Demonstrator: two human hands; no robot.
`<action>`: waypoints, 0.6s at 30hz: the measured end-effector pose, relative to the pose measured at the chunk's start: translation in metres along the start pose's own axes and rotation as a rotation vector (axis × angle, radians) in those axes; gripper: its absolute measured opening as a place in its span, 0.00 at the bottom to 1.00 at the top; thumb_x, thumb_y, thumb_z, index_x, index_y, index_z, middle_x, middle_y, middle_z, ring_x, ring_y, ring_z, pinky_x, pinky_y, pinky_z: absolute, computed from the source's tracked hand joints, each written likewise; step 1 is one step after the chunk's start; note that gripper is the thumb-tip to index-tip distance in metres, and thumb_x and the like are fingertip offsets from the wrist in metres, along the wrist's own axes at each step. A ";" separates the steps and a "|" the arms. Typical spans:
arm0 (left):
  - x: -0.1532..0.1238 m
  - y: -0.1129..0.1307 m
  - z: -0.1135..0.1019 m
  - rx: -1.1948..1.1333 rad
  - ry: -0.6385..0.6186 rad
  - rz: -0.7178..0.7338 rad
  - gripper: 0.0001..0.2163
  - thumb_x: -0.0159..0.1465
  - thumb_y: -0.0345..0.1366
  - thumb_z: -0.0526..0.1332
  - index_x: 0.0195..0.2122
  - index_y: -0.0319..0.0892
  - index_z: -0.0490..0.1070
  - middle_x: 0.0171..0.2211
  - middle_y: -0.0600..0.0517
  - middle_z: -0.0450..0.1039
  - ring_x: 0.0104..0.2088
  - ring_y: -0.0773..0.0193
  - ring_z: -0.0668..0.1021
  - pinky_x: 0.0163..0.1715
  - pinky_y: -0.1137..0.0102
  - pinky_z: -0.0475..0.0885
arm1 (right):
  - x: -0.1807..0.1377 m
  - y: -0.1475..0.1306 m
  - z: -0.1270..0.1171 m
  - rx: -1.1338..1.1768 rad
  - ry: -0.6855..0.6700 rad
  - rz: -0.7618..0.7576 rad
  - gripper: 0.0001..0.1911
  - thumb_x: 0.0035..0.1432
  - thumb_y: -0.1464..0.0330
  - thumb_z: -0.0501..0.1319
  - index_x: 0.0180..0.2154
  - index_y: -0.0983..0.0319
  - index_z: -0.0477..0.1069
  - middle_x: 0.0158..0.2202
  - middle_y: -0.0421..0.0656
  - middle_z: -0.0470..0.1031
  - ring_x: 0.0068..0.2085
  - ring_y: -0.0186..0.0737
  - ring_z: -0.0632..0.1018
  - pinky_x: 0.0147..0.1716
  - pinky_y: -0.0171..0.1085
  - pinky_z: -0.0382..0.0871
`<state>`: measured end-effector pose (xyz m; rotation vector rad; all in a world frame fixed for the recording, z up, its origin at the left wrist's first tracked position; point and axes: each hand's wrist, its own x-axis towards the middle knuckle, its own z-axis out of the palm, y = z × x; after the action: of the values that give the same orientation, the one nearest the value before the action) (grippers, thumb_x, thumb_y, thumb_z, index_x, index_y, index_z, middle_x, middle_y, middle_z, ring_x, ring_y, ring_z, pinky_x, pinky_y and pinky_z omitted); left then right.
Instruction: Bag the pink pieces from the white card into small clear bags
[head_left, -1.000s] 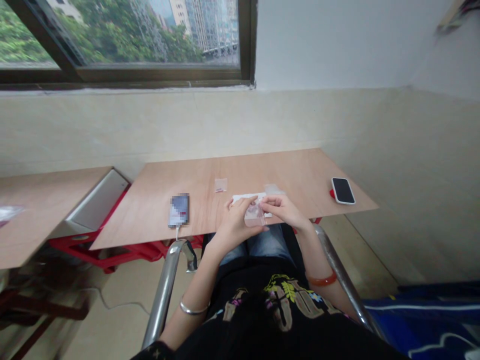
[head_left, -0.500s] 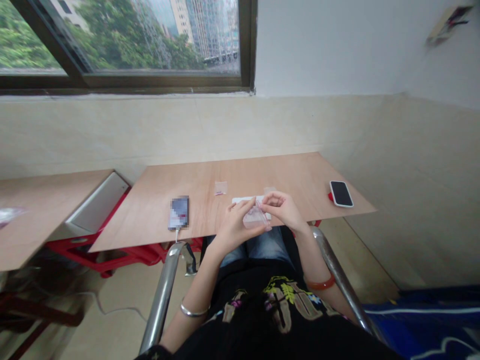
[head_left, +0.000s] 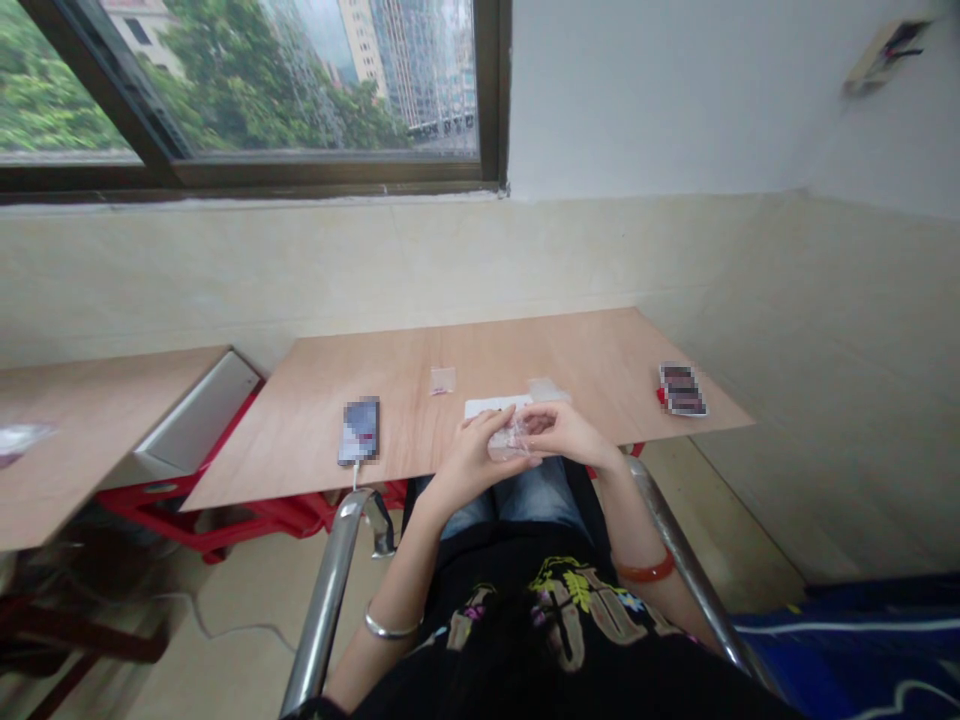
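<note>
Pinching a small clear plastic bag (head_left: pixel 511 438) between our left hand (head_left: pixel 474 455) and right hand (head_left: pixel 564 436), both clamped on it, we hover above the pale wooden tabletop (head_left: pixel 420 340).

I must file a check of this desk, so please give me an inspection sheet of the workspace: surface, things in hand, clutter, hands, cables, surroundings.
Surface: wooden table, light brown, on a red frame; a second table stands to its left.
Things in hand: small clear plastic bag, held over the near table edge; contents too small to tell.
Clutter: white card, small bag with red bits, another clear bag, phone, second phone near the right edge.
Hands: left hand and right hand both pinch the bag.
Cables: white cable plugged into the first phone; another cable lies on the floor.
Surroundings: window above, tiled wall, metal chair arms.
</note>
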<state>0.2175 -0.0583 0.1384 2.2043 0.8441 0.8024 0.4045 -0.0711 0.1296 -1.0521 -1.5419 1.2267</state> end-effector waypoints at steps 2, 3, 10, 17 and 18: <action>0.000 -0.002 0.000 -0.010 -0.004 -0.006 0.30 0.54 0.44 0.70 0.57 0.45 0.65 0.54 0.44 0.70 0.55 0.51 0.72 0.57 0.53 0.65 | 0.001 0.003 0.000 -0.074 0.019 -0.014 0.11 0.44 0.66 0.70 0.33 0.62 0.76 0.29 0.39 0.74 0.30 0.34 0.73 0.30 0.32 0.65; 0.000 -0.003 -0.001 -0.017 0.001 -0.006 0.30 0.54 0.44 0.70 0.56 0.45 0.66 0.54 0.44 0.70 0.55 0.51 0.72 0.57 0.53 0.65 | 0.001 0.004 0.000 -0.103 0.025 -0.017 0.11 0.45 0.66 0.70 0.33 0.62 0.76 0.29 0.39 0.74 0.30 0.34 0.72 0.30 0.32 0.64; 0.004 -0.012 -0.003 -0.043 0.055 -0.015 0.24 0.56 0.41 0.68 0.53 0.43 0.68 0.50 0.45 0.74 0.50 0.56 0.75 0.53 0.57 0.69 | 0.009 0.010 0.001 -0.114 0.100 -0.077 0.10 0.50 0.65 0.66 0.36 0.62 0.76 0.34 0.42 0.77 0.32 0.36 0.75 0.33 0.34 0.66; 0.005 -0.019 -0.010 -0.064 0.242 -0.104 0.18 0.58 0.45 0.66 0.46 0.42 0.72 0.46 0.46 0.76 0.48 0.55 0.76 0.51 0.58 0.70 | 0.034 0.075 -0.012 -0.331 0.455 0.007 0.08 0.53 0.68 0.60 0.35 0.63 0.75 0.32 0.44 0.77 0.31 0.38 0.74 0.32 0.35 0.66; 0.006 -0.019 -0.011 -0.086 0.259 -0.119 0.17 0.58 0.45 0.66 0.45 0.42 0.73 0.45 0.46 0.76 0.48 0.55 0.76 0.51 0.58 0.70 | 0.037 0.089 -0.010 -0.408 0.453 0.067 0.08 0.52 0.69 0.61 0.35 0.64 0.75 0.32 0.43 0.76 0.31 0.38 0.74 0.32 0.35 0.66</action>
<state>0.2065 -0.0395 0.1331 1.9813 1.0342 1.0600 0.4127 -0.0196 0.0476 -1.5342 -1.4276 0.6560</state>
